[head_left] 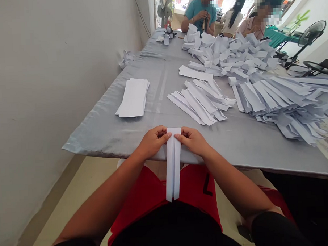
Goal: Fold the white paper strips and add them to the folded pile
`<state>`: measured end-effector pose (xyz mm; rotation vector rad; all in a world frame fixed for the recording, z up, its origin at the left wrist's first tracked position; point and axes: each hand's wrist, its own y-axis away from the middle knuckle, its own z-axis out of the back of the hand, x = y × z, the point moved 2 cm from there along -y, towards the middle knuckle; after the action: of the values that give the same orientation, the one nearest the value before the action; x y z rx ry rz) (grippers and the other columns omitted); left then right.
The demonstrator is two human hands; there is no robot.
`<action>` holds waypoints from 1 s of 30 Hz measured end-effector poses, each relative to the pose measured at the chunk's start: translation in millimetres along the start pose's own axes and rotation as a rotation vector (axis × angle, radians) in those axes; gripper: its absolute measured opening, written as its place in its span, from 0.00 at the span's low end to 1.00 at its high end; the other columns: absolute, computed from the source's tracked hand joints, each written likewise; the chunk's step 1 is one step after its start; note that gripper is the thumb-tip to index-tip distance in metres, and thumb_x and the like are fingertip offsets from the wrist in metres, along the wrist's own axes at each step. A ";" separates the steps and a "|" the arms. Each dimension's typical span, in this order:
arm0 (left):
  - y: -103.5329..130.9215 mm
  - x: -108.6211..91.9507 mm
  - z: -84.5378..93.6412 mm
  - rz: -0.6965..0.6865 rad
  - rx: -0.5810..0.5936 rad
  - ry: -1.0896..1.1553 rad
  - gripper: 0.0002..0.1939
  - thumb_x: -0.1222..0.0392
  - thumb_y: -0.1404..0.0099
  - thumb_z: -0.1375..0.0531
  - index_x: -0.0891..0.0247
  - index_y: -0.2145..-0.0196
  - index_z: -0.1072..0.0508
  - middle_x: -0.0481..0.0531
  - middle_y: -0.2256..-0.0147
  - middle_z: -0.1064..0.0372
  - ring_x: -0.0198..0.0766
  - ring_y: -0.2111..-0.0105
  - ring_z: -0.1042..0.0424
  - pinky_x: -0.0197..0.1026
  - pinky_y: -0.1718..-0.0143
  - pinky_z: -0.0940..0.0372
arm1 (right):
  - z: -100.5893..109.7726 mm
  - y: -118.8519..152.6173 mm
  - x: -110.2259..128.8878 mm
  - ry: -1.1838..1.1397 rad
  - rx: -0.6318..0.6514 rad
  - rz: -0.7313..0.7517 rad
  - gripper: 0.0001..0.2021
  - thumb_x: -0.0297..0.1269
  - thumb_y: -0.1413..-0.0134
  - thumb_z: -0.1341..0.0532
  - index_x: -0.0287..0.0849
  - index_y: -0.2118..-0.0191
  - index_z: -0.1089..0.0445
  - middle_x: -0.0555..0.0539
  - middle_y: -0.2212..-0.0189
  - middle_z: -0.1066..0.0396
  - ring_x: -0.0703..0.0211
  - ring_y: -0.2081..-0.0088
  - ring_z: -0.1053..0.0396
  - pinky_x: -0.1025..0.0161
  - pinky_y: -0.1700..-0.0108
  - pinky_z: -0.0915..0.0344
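Observation:
A long white paper strip [170,166], with both long sides folded inward, hangs over the near table edge toward my lap. My left hand [156,139] pinches its upper left corner, thumb on the front. At the upper right corner my right hand [190,139] grips it the same way. Beyond my left hand lies a neat stack of flat white sheets [133,98]. A loose pile of folded white strips [199,101] is spread ahead and to the right of my hands.
The grey cloth-covered table [104,129] meets a wall on the left. A large bundle of folded strips [277,100] lies right, with a heap of bent paper pieces [226,51] behind it. Several people sit beyond the far side; someone's hand shows at the right edge.

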<state>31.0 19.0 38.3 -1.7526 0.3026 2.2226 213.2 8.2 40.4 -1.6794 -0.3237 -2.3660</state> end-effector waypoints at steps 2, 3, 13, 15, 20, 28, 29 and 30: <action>0.2 6.4 -2.9 0.022 -0.010 -0.012 0.16 0.43 0.38 0.42 0.60 0.70 0.34 0.43 0.76 0.35 0.35 0.74 0.34 0.39 0.70 0.38 | -2.0 -4.1 -6.8 -0.074 0.014 -0.019 0.15 0.52 0.45 0.38 0.43 0.67 0.30 0.52 0.74 0.29 0.62 0.72 0.34 0.64 0.69 0.38; 0.9 9.3 -3.8 0.028 -0.022 -0.022 0.16 0.43 0.38 0.43 0.59 0.69 0.34 0.43 0.76 0.34 0.35 0.74 0.34 0.39 0.70 0.38 | -2.5 -4.9 -9.7 -0.101 0.027 -0.024 0.15 0.51 0.46 0.37 0.43 0.66 0.29 0.51 0.74 0.28 0.61 0.71 0.33 0.64 0.68 0.38; 7.6 19.0 -5.6 0.014 -0.004 -0.025 0.13 0.48 0.40 0.43 0.58 0.61 0.35 0.41 0.74 0.35 0.36 0.72 0.35 0.40 0.66 0.40 | -0.9 -1.9 -20.7 -0.084 0.022 0.021 0.12 0.48 0.47 0.38 0.43 0.65 0.29 0.54 0.76 0.35 0.64 0.74 0.40 0.64 0.69 0.42; 8.8 19.5 -4.1 0.003 0.008 -0.033 0.12 0.49 0.39 0.44 0.57 0.61 0.34 0.41 0.74 0.36 0.36 0.72 0.36 0.39 0.66 0.40 | -1.1 -1.2 -22.4 -0.122 0.030 0.026 0.12 0.47 0.48 0.37 0.44 0.63 0.30 0.55 0.76 0.34 0.64 0.74 0.40 0.65 0.69 0.42; 11.1 18.2 -0.6 -0.006 0.050 -0.030 0.10 0.50 0.37 0.44 0.58 0.64 0.33 0.42 0.74 0.37 0.35 0.72 0.37 0.39 0.67 0.41 | -1.2 1.2 -24.6 -0.196 0.017 0.042 0.12 0.46 0.48 0.36 0.46 0.61 0.30 0.55 0.76 0.32 0.63 0.73 0.37 0.63 0.67 0.39; 12.1 15.5 4.8 0.020 0.039 -0.025 0.10 0.52 0.41 0.43 0.60 0.67 0.27 0.47 0.71 0.31 0.37 0.70 0.33 0.41 0.65 0.38 | 3.5 3.9 -22.2 -0.145 0.001 0.025 0.09 0.42 0.50 0.38 0.44 0.66 0.24 0.50 0.70 0.24 0.59 0.66 0.29 0.60 0.60 0.33; 12.2 15.6 5.5 0.025 0.041 -0.016 0.11 0.52 0.41 0.43 0.60 0.67 0.27 0.47 0.72 0.31 0.38 0.70 0.33 0.41 0.64 0.37 | 4.1 4.3 -22.5 -0.141 -0.005 0.024 0.10 0.42 0.50 0.38 0.44 0.66 0.23 0.50 0.70 0.24 0.59 0.66 0.29 0.60 0.60 0.33; 12.3 15.8 6.0 0.029 0.042 -0.007 0.11 0.51 0.41 0.43 0.60 0.67 0.26 0.47 0.72 0.30 0.38 0.69 0.32 0.42 0.64 0.36 | 4.3 4.6 -22.7 -0.140 -0.008 0.024 0.10 0.43 0.49 0.38 0.44 0.66 0.23 0.50 0.70 0.24 0.58 0.66 0.29 0.60 0.60 0.33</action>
<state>17.7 11.1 24.2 -1.7288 0.3720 2.2257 225.7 6.4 20.5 -1.8463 -0.3166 -2.2412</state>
